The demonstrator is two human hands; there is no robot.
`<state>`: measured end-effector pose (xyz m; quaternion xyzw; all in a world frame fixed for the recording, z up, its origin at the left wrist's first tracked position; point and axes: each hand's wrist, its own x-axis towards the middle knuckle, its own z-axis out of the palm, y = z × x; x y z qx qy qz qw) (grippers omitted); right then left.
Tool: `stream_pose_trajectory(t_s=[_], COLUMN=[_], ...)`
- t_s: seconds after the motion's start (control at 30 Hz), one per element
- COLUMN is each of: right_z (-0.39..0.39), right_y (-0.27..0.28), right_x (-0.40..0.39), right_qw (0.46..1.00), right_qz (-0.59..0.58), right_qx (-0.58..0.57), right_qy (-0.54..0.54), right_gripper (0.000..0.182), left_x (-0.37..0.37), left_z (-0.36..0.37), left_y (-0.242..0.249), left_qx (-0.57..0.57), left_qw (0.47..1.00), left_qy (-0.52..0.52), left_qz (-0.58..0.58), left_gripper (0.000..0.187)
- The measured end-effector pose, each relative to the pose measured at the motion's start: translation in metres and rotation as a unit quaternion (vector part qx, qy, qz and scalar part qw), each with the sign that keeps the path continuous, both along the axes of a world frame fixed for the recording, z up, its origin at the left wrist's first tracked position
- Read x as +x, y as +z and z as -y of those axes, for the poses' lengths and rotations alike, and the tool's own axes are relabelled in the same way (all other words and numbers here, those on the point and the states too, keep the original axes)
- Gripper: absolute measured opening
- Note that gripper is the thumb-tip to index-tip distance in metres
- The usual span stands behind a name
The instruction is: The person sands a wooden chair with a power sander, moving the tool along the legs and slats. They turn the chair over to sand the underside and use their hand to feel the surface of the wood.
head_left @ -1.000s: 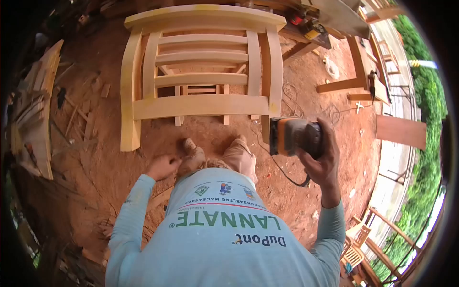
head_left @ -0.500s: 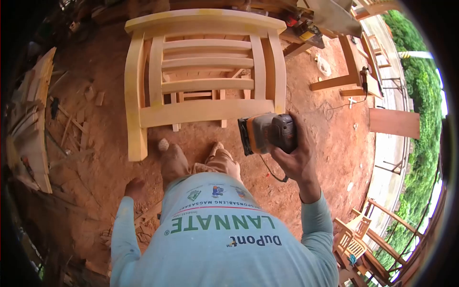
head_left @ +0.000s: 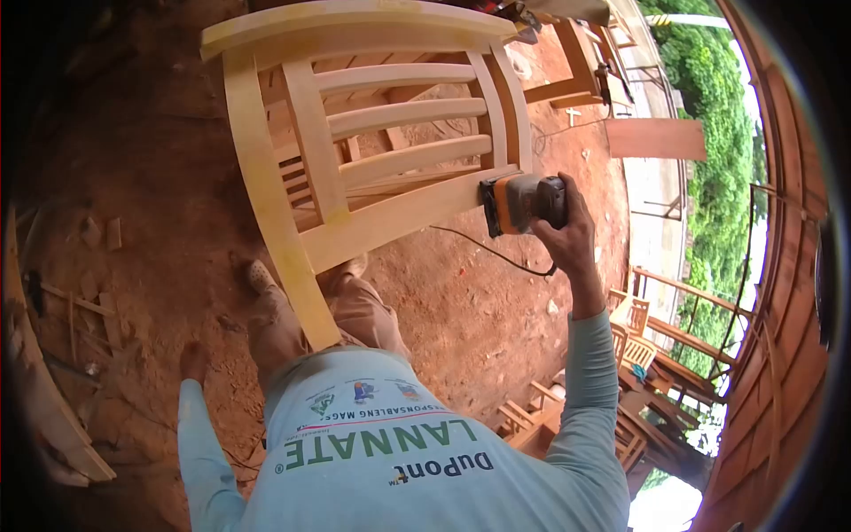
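Nearest, a pale blue long-sleeved shirt [head_left: 381,470] is filling the lower middle, with LANNATE and DuPont lettering showing upside down. The left hand [head_left: 193,362] is hanging low at the person's side, dark and blurred above the ground; whether its fingers are curling or lying loose, one cannot tell. Brown trousers [head_left: 377,312] and a speckled shoe [head_left: 260,276] are showing just beyond the shirt hem. The long left post [head_left: 267,186] of a pale wooden chair frame [head_left: 399,212] is slanting toward the person, its end overlapping the trousers in this view.

Out ahead on the right side, the right hand [head_left: 572,239] is grasping a black-and-orange power sander [head_left: 523,204] around its dark rear end. The sander is sitting at the right end of the frame's lower rail, its flat black base facing the wood; whether the two are touching, one cannot tell. A dark cord [head_left: 496,254] is curving below the tool. Farther up the frame, three curved slats [head_left: 408,117] are spanning its middle, and a broad top rail [head_left: 355,28] is closing the far end.

Around it, reddish bare ground [head_left: 470,324] is spreading, with wood scraps [head_left: 113,234] lying to the left. Farther off on the right, small wooden chairs [head_left: 636,353] are standing, a flat brown board [head_left: 656,139] is resting near a pale strip, and green foliage [head_left: 700,89] is showing behind.
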<state>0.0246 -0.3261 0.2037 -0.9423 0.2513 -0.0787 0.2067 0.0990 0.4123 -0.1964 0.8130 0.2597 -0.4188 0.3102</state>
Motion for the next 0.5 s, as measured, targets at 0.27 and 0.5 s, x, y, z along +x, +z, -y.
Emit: stream_pose_trajectory(t_s=[0.27, 0.5], right_z=[-0.005, 0.003], right_y=[0.000, -0.004], right_x=[0.016, 0.020], right_qw=[0.997, 0.996], right_qz=[-0.012, -0.009], right_qx=[0.059, 0.055], right_qy=[-0.056, -0.072], right_gripper=[0.081, 0.075], left_x=[0.000, 0.010], left_z=[-0.004, 0.003], left_y=[-0.034, -0.022], left_qx=[-0.054, -0.058], left_qw=[0.997, 0.993], left_qy=[-0.025, -0.070], left_qz=[-0.048, -0.073], left_gripper=[0.032, 0.032])
